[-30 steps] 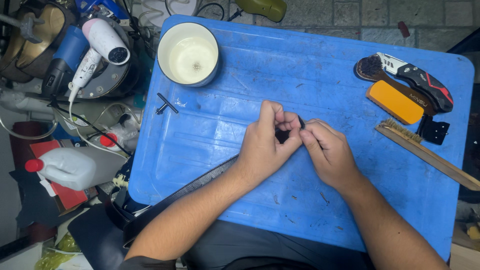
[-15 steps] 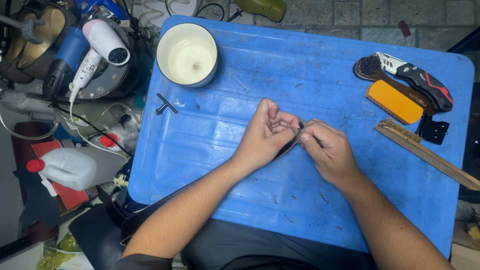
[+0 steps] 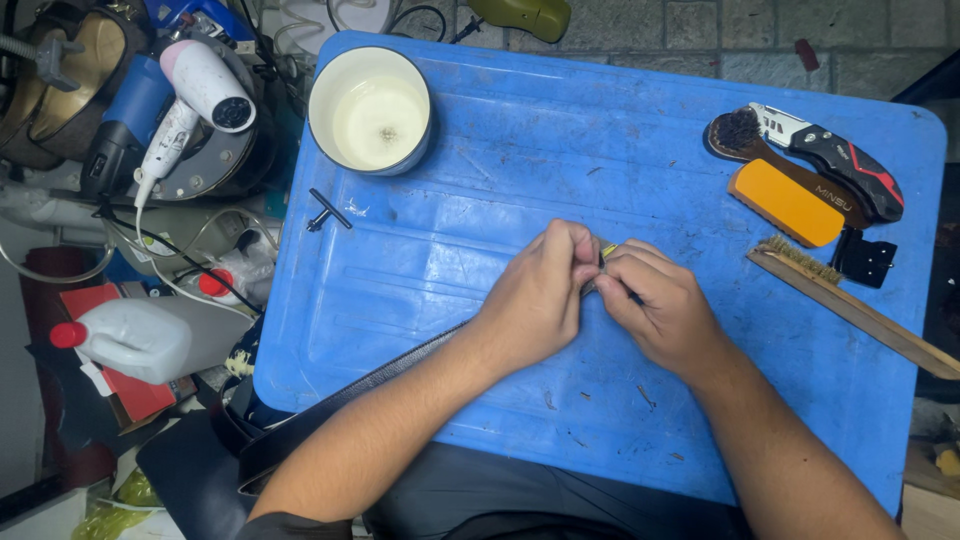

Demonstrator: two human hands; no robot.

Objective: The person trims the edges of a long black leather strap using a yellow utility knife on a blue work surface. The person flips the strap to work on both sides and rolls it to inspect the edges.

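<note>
My left hand [image 3: 540,295] and my right hand [image 3: 660,305] meet at the middle of a blue plastic tabletop [image 3: 480,130]. Both pinch the end of a dark leather belt [image 3: 330,405], where a bit of metal buckle [image 3: 607,250] shows between the fingertips. The belt runs under my left forearm, off the table's near left edge and down to my lap. Most of the buckle is hidden by my fingers.
A white bowl of pale liquid [image 3: 370,110] stands at the far left corner, a small black key-like tool [image 3: 328,210] beside it. At the right lie a dark brush [image 3: 738,132], an orange block [image 3: 786,203], a folding knife [image 3: 838,165], a black clip [image 3: 866,258] and a wooden-handled wire brush [image 3: 850,305]. A hair dryer [image 3: 195,95] and white jug [image 3: 150,338] sit left of the table.
My hands have kept working at the belt end in the same spot; the fingers have closed tighter over the buckle, hiding more of it.
</note>
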